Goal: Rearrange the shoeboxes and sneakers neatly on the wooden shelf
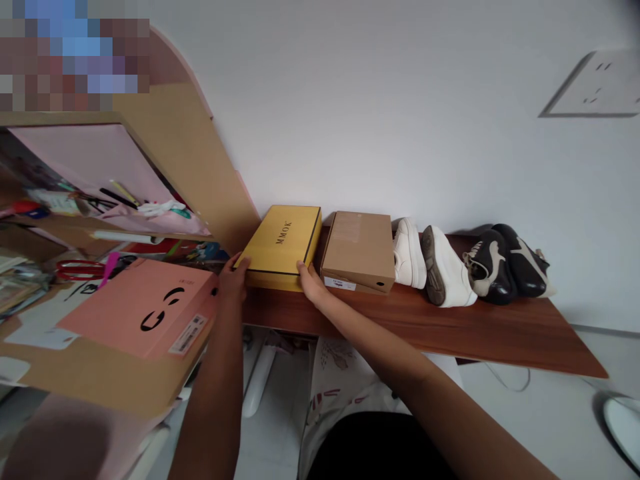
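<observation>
Okay, left hand (233, 280) and right hand (311, 281) bracket both ends of yellow MMOK shoebox (277, 243) on wooden wall shelf (450, 327), fingers pressed flat against it, seemingly for steady two-sided control beside brown cardboard box (357, 250).

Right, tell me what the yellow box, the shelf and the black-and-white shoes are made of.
The yellow box looks like coated card: smooth, slightly glossy, with crisp folded edges. The shelf seems to be wood or wood-grain laminate, reddish brown with a soft sheen; the look leaves that open. The black-and-white shoes look like smooth leather or a synthetic, judging by their shine; I can't tell which.
</observation>
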Motion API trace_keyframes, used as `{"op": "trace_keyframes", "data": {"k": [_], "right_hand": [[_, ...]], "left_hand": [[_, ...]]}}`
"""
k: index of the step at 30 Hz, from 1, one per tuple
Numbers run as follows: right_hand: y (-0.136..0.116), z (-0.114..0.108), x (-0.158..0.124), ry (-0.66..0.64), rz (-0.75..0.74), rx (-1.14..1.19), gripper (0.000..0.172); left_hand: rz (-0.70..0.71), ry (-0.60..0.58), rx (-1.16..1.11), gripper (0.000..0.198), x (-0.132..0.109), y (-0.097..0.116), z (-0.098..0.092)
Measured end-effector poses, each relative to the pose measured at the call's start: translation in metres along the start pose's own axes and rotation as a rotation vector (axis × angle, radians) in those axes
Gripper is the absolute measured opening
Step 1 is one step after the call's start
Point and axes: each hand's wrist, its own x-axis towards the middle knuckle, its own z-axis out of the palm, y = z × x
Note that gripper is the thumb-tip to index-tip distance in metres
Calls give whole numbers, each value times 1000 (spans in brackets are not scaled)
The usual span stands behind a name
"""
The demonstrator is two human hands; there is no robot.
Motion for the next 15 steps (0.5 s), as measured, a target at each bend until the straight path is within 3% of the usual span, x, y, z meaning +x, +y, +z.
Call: {"op": "trace_keyframes", "data": {"k": [5,10,12,14,15], "right_hand": [[4,1,4,1,-21,-61,91],[-1,-3,-9,3,-79,-101,88],[-2,-18,-24,-3,-195,-108,84],[-1,-46,-41,18,-333,-114,78],[1,-65,-49,54,-398,-118,73]], "left_hand": [[54,48,-6,53,4,-9,7],[114,118,132,48,-6,4,8],[201,246,225,47,-17,10,6],[330,362,239,46,-37,15,7],[396,366,221,45,-50,16,10]]}}
